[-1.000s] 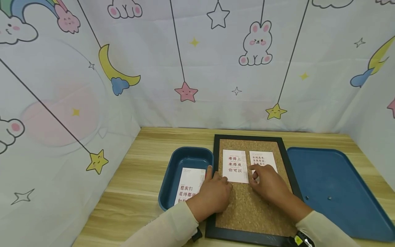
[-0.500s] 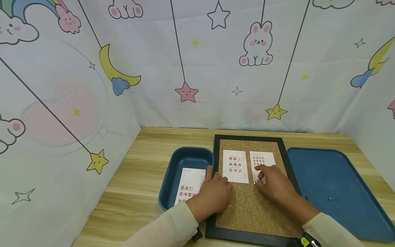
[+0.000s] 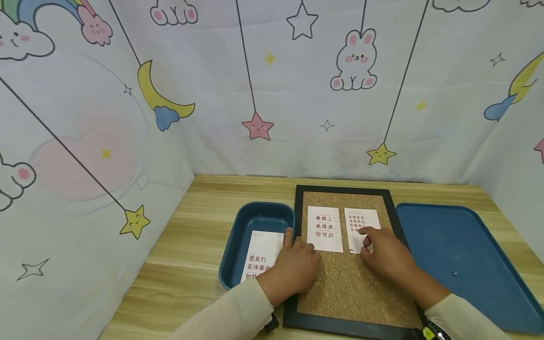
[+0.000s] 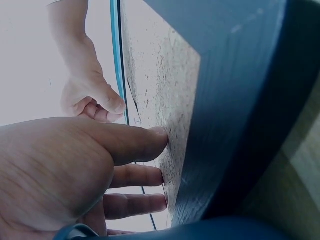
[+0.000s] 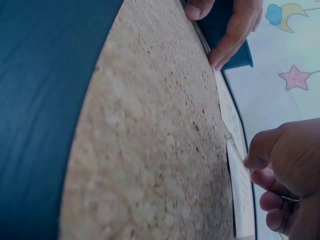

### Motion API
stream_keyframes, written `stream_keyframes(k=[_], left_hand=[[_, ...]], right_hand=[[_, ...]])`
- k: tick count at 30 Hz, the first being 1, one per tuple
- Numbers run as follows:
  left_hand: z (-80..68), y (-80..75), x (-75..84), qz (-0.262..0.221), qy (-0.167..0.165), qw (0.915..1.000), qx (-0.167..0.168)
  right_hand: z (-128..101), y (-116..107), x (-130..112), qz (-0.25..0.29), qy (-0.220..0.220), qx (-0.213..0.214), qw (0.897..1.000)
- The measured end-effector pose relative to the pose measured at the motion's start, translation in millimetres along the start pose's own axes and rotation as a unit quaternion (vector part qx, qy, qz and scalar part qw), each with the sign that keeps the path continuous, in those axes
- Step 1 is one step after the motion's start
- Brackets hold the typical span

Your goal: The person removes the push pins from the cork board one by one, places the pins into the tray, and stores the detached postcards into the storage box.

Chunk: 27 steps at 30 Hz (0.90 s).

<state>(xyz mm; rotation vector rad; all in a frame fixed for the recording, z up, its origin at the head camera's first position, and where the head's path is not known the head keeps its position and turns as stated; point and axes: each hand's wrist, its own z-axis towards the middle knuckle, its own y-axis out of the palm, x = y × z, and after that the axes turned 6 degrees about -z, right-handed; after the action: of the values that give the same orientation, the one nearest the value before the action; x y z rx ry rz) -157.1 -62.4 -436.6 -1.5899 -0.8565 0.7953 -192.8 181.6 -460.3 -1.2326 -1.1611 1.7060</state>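
Observation:
My left hand [image 3: 294, 267] rests at the left edge of the framed cork board [image 3: 340, 288]. Its fingers reach the lower left corner of a white printed card [image 3: 324, 222]. My right hand [image 3: 388, 255] is over a second white card [image 3: 357, 217] on the board's upper right, fingers loosely bent and covering part of it. A small shiny pin [image 3: 351, 251] stands at that card's lower left corner, just off the fingers. In the right wrist view the right thumb and fingers [image 5: 261, 179] are close to the card, with no held thing plainly visible.
A blue bin [image 3: 231, 241] at the left holds another printed card [image 3: 263, 248]. To the right lies a flat blue tray [image 3: 450, 236] with a small pin [image 3: 454, 274] on it. A patterned cloth [image 3: 297, 156] hangs behind and at both sides.
My right hand has moved a little to the right and down, off the second card's lower left corner, uncovering the pin and more print. The left hand has stayed put.

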Motion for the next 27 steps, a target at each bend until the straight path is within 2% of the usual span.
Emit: stream_keyframes(k=[27], left_hand=[[-0.9, -1.1, 0.5, -0.006, -0.002, 1.0, 0.004]], right_hand=[[-11.5, -11.1, 32.9, -0.013, -0.014, 0.006, 1.0]])
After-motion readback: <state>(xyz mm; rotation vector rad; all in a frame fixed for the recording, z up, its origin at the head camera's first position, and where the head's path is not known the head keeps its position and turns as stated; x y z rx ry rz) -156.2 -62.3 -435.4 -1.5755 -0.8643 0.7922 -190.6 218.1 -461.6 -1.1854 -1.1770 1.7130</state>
